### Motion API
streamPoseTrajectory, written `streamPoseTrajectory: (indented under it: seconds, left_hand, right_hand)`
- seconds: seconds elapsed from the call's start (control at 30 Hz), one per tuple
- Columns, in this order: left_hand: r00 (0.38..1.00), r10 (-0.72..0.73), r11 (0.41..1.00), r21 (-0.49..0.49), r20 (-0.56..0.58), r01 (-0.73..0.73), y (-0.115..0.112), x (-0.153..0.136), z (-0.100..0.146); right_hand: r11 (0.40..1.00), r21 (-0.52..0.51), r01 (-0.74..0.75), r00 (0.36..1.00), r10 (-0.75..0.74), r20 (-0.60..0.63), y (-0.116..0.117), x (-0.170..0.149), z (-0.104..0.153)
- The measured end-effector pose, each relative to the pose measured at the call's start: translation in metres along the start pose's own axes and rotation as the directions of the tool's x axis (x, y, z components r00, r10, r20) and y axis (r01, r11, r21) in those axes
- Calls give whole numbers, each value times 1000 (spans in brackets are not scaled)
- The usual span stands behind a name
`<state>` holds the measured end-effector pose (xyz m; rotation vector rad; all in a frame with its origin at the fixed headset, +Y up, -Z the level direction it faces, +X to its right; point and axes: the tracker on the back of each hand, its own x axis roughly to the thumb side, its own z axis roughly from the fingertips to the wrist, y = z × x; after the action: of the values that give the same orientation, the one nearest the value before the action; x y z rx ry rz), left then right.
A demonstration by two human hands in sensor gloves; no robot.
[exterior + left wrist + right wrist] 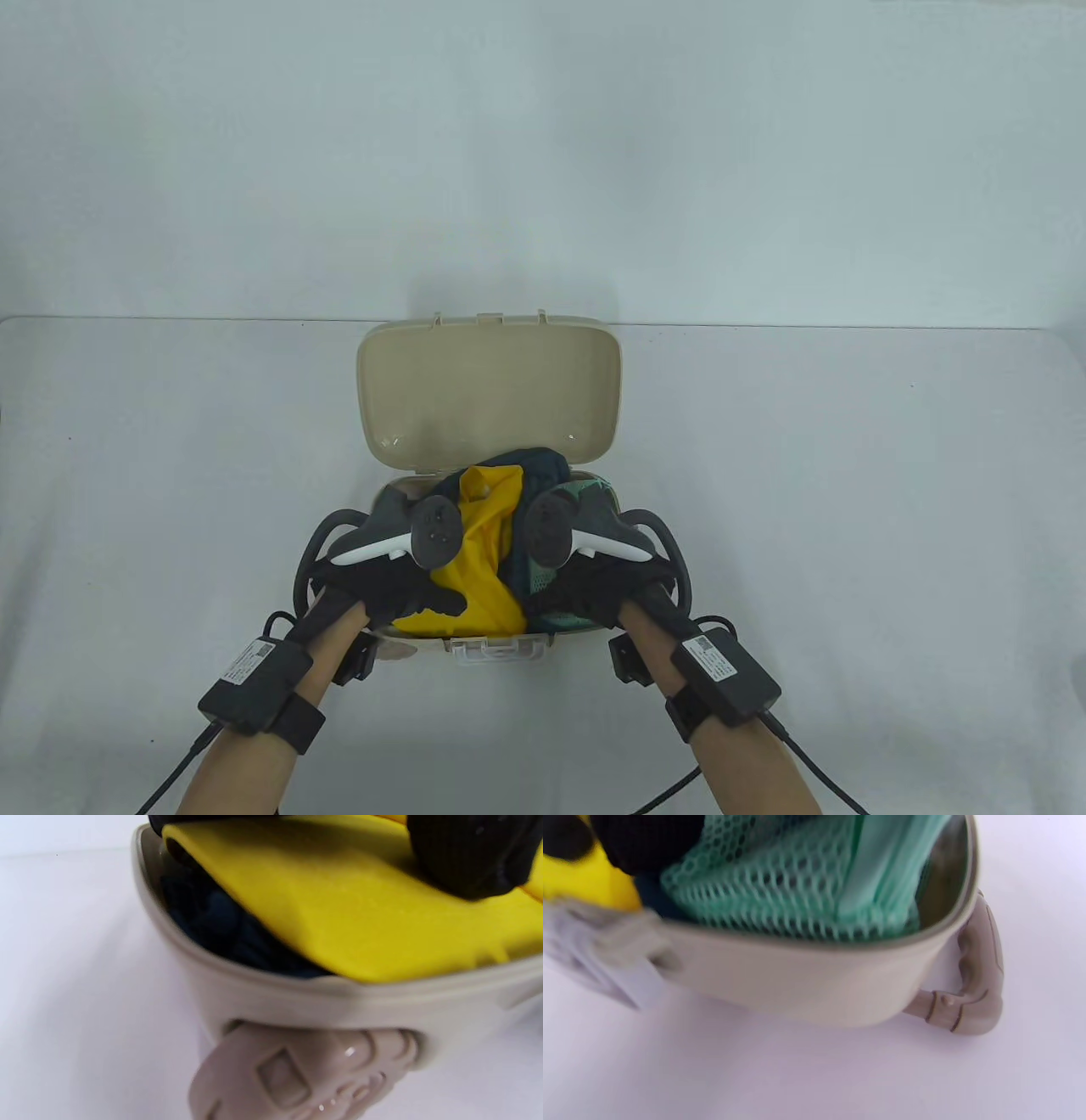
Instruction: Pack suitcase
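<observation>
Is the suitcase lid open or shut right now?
Open: the lid stands raised behind the suitcase, with the yellow garment exposed inside.

Looks like lab or recording studio: plain white surface [848,509], bare white backdrop wall [543,153], hands [382,586] in sensor gloves with strapped trackers [407,539], cabled wrist units [254,683].

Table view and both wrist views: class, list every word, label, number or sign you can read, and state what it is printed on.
No text can be read.
White label on the left wrist unit: print too small to read.
White label on the right wrist unit: print too small to read.
Suitcase: no print visible; only raised moulded shapes on its side clasp, no letters.
Yellow garment and green mesh bag: no print visible.
</observation>
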<state>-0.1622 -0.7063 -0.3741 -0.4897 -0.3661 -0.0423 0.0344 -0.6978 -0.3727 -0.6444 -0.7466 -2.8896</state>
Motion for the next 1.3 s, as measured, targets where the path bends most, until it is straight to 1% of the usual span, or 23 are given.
streamPoseTrajectory:
  seconds: [0.07, 0.13, 0.2, 0.3, 0.37, 0.43, 0.47, 0.5, 0.6, 0.67, 0.73, 0.83, 0.9, 1.03, 1.17, 1.3]
  left_hand:
    - [1000, -26, 1000, -10, -3, 26, -1, 1, -3]
    - [999, -42, 999, -7, -5, 42, -3, 3, -6]
    - [998, -57, 998, 2, -13, 57, -6, 5, -9]
    - [996, -87, 996, 23, -20, 88, -7, 5, -9]
    - [998, -68, 997, 26, -16, 69, -7, 4, -8]
    - [998, -64, 998, 24, -15, 65, -4, 5, -5]
    - [997, -71, 997, 24, -14, 71, -1, 5, -3]
    - [997, -80, 996, 28, -12, 81, 1, 6, 0]
    - [996, -91, 993, 73, -9, 91, 13, 4, 12]
    - [998, -65, 993, 102, -9, 66, 20, 0, 21]
    - [999, -39, 991, 126, -10, 40, 25, -5, 28]
    - [1000, -13, 993, 115, -9, 14, 21, -8, 29]
    - [1000, -12, 997, 76, -9, 12, 15, -8, 24]
    - [1000, -6, 1000, 3, 0, 6, 3, -5, 11]
    - [1000, -7, 1000, -9, -7, 7, 2, -5, 5]
    - [999, -31, 1000, 0, -17, 31, -3, -1, -1]
  right_hand:
    - [1000, -7, -10, 1000, 10, -9, 6, 4, -6]
    - [996, -17, -87, 995, 86, -40, 14, 8, -14]
    - [993, -22, -113, 992, 112, -59, 18, 10, -20]
    - [996, -35, -77, 996, 75, -53, 20, 9, -19]
    - [999, -34, -17, 999, 16, -35, 19, 4, -17]
    - [999, -6, 53, 998, -53, -14, 13, -1, -14]
    - [995, 17, 95, 995, -95, 2, 7, -4, -10]
    - [992, 18, 122, 992, -122, 17, 0, -6, -6]
    - [977, -82, 198, 980, -195, 46, -24, -16, 12]
    - [962, -165, 218, 976, -215, 35, -35, -24, 22]
    - [959, -197, 205, 978, -208, 6, -38, -33, 26]
    - [963, -153, 221, 975, -223, 5, -26, -37, 19]
    - [969, -142, 201, 979, -202, 8, -16, -32, 12]
    - [990, -97, 101, 995, -102, -4, 3, -15, -8]
    - [995, -38, 92, 996, -93, -8, 11, -5, -24]
    - [999, -26, 33, 999, -33, -28, 15, 0, -32]
